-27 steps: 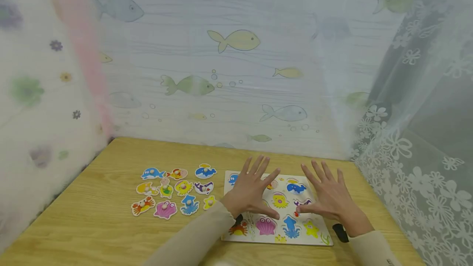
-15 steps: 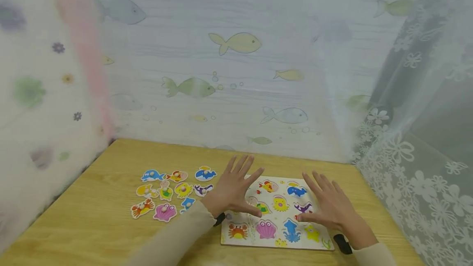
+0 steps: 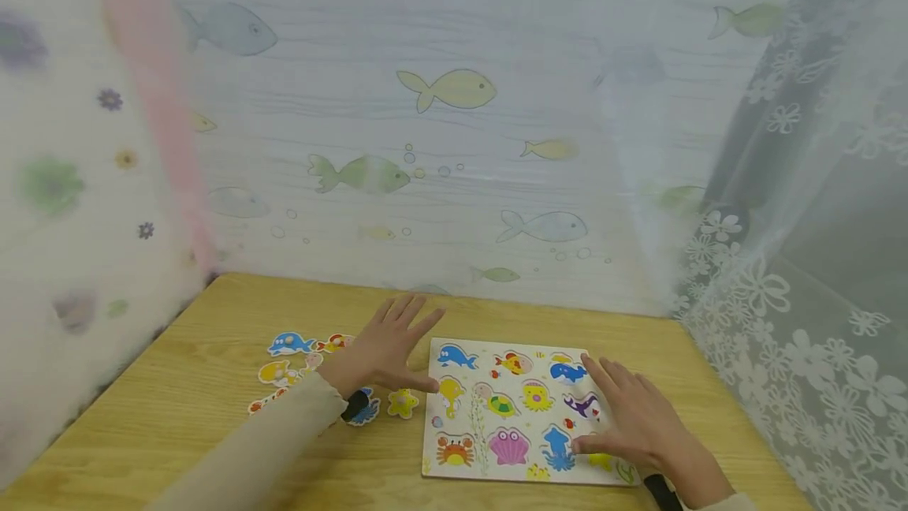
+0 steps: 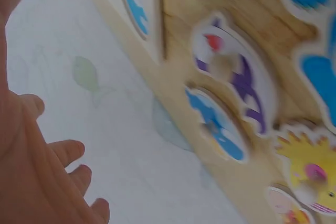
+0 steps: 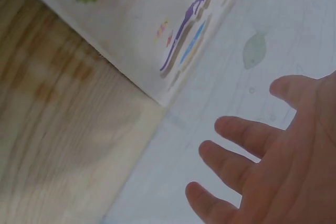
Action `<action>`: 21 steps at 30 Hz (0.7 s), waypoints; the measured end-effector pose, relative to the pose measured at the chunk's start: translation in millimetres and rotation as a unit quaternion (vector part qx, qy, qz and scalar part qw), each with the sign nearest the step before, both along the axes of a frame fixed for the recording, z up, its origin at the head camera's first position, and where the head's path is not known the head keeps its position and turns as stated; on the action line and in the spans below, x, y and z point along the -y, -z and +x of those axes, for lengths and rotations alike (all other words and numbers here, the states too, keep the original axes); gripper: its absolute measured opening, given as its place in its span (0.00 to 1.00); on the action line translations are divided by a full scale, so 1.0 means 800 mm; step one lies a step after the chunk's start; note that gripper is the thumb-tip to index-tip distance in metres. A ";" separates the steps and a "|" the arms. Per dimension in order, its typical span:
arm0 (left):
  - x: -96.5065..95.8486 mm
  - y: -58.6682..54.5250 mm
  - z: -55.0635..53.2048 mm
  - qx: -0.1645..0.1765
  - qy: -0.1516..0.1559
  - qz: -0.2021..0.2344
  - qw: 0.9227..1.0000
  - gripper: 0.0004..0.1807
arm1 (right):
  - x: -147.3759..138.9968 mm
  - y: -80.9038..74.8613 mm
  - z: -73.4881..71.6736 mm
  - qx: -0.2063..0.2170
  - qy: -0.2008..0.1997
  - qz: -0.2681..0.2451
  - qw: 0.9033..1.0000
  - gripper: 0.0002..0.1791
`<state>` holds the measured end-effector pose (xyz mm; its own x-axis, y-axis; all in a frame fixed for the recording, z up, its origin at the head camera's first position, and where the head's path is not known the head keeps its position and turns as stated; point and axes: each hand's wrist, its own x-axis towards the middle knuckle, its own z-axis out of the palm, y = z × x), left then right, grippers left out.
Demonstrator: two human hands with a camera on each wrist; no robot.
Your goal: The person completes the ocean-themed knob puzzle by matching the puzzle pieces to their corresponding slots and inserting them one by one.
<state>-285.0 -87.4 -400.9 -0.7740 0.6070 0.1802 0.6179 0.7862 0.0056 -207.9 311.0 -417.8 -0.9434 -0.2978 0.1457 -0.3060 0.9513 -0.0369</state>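
Looks out on a pale curtain [image 3: 454, 132] printed with fish, behind a wooden table [image 3: 213, 448]. On it, shows a white puzzle board [image 3: 525, 419] lying flat, recessed with sea-creature pictures, among them a pink shell picture [image 3: 508, 446] and a blue squid picture [image 3: 558, 448].

Has the right hand [image 3: 641, 416] over the board's right edge, wide open and holding nothing: fingers long and separated, aimed toward the board's far side, thumb set well apart and pointing inward at the squid picture. Cannot tell thumb-tip contact with the board.

Has the left hand [image 3: 383, 345] raised just left of the board, equally open and holding nothing: fingers straight, thumb stretched toward the board's left edge. In the left wrist view, shows fingertips apart from the pieces.

Left of the board, shows a yellow star piece [image 3: 402, 403] nearest, then a squid piece [image 3: 366, 414] partly covered by a black band [image 3: 353, 405] on the left wrist. Beyond the left hand from the board, shows a blue dolphin piece [image 3: 288, 344]. From the left wrist, also shows a purple-and-white piece [image 4: 247, 85] with a knob, beside a blue whale piece [image 4: 218, 124].

Far right of the board, ends in lace netting [image 3: 801, 361].
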 end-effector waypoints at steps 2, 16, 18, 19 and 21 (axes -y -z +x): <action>0.011 0.001 -0.005 0.020 0.009 0.017 1.000 0.59 | -0.002 0.002 0.002 0.003 -0.001 -0.001 1.000 0.69; 0.052 0.020 -0.047 0.158 -0.035 0.129 0.978 0.38 | -0.006 0.010 0.010 0.082 0.031 -0.017 0.996 0.73; 0.054 0.023 -0.052 0.169 -0.047 0.134 0.975 0.34 | -0.007 0.011 0.010 0.102 0.043 -0.023 0.994 0.73; 0.055 0.024 -0.054 0.173 -0.051 0.137 0.974 0.31 | -0.007 0.011 0.010 0.113 0.050 -0.026 0.992 0.73; 0.057 0.025 -0.059 0.181 -0.064 0.138 0.972 0.28 | -0.007 0.012 0.010 0.129 0.056 -0.029 0.990 0.74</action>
<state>-331.9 -133.1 -421.3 -0.8827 0.4693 0.0239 0.4335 0.7937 0.4268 -199.8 316.4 -427.4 -0.9779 -0.1884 -0.0906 -0.1730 0.9726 -0.1556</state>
